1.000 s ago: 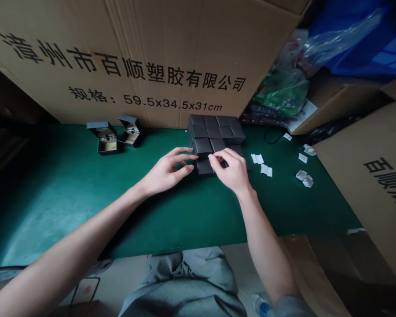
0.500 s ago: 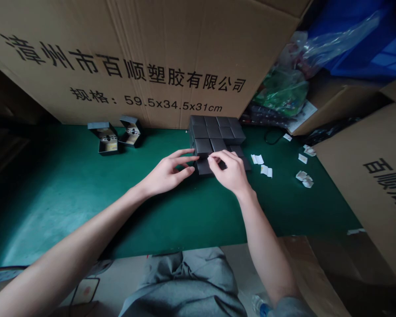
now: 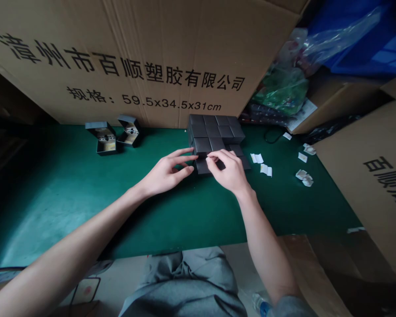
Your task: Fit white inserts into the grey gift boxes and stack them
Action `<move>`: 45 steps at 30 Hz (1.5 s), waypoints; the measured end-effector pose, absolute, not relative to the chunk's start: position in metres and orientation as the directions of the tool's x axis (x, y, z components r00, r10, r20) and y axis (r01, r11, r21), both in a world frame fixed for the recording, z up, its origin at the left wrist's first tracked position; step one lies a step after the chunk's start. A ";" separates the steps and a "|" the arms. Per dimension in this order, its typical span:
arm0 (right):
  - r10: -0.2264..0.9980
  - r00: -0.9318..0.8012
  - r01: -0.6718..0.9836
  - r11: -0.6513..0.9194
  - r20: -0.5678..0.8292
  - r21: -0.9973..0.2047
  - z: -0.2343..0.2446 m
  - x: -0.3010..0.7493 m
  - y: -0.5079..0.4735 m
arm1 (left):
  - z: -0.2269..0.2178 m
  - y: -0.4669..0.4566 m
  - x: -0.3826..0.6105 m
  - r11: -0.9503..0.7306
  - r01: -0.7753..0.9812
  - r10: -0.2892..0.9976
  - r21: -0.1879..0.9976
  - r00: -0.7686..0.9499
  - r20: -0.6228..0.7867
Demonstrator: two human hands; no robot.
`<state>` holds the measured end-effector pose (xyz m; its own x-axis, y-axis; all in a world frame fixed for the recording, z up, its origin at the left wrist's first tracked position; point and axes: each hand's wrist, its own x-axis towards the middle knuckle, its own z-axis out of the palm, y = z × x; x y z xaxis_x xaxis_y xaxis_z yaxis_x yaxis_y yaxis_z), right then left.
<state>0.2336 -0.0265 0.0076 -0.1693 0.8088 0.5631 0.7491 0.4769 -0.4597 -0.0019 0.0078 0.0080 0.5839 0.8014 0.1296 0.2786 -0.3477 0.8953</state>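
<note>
Several small black boxes (image 3: 216,132) stand stacked in a block on the green table (image 3: 86,198), against a big cardboard carton. My left hand (image 3: 166,172) reaches to the left side of the front box (image 3: 202,166), fingers stretched and slightly spread, fingertips touching the stack. My right hand (image 3: 229,171) lies over the front boxes, fingers curled down and pinching at the top of one. What the pinch holds is hidden.
Two open black boxes (image 3: 114,135) with items inside stand at the back left. Small white paper slips (image 3: 264,165) lie scattered to the right. Large cardboard cartons (image 3: 145,57) wall the back and right side (image 3: 376,176); plastic bags (image 3: 287,88) are piled at the back right.
My right hand's fingertips have crept slightly left along the front boxes. My left hand has barely moved.
</note>
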 end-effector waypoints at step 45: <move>0.815 -0.165 0.679 0.502 0.555 -0.535 0.004 0.233 -0.026 | 0.007 0.041 -0.030 -0.304 0.918 0.938 0.256 0.240 0.251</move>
